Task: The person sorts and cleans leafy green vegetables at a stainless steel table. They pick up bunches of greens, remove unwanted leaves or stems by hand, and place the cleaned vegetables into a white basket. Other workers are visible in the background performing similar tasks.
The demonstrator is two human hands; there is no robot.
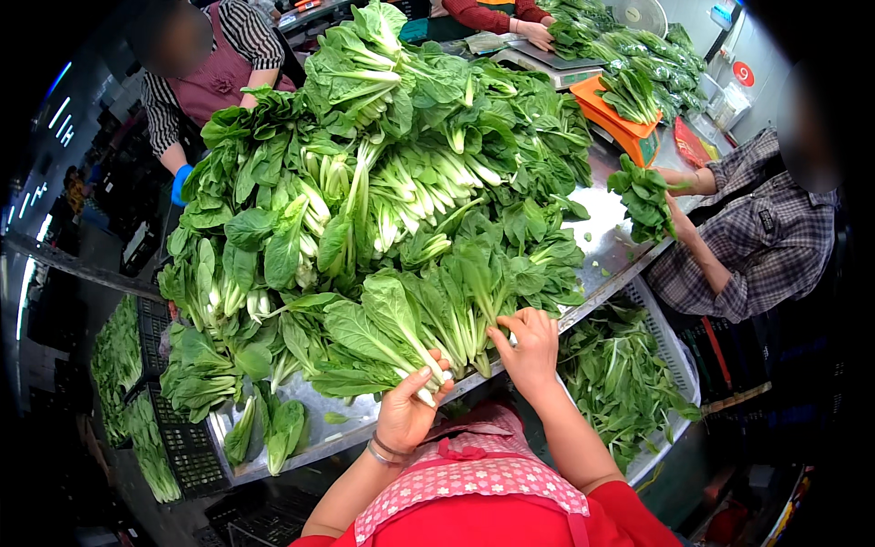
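Observation:
My left hand (415,406) is closed around the white stem ends of a small bunch of leafy greens (378,328). The leaves of this bunch point away from me and rest over the pile's near side. To its right, my right hand (527,351) has thumb and fingers drawn together in a pinch beside the pile's front stems. Whatever lies between those fingertips is hidden. A tall heap of the same greens (428,196), with broad leaves and pale stalks, fills most of the metal table (319,415). Loose greens (284,428) lie by the table's near left edge.
A white crate (670,342) of loose leaves stands below the table at right. Black crates (187,447) with greens are at lower left. An orange scale (615,114) carries greens at far right. Co-workers stand left, right and at the back; the right one (756,219) holds greens.

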